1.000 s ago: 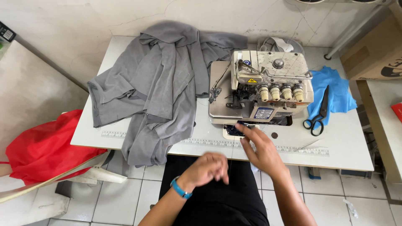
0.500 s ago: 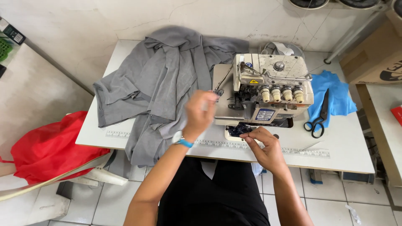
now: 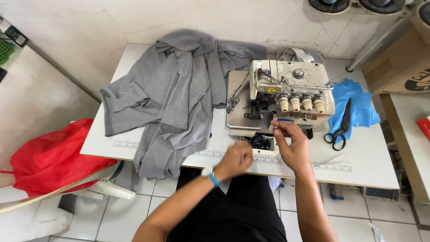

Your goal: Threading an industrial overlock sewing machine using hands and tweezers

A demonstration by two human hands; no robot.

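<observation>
Dark scraps (image 3: 260, 141) sit beside the blurred, curled left hand (image 3: 236, 160); right hand (image 3: 292, 145) fingers touch the overlock machine (image 3: 286, 101).

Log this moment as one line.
left hand: at table edge near dark scraps | right hand: touching overlock machine front | grey fabric: heaped left

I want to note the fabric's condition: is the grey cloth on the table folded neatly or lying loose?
Loose. The grey cloth lies crumpled in uneven folds, one end hanging over the table edge.

brown cardboard box (image 3: 396, 62) right; yellow warning label (image 3: 271, 89)
</observation>
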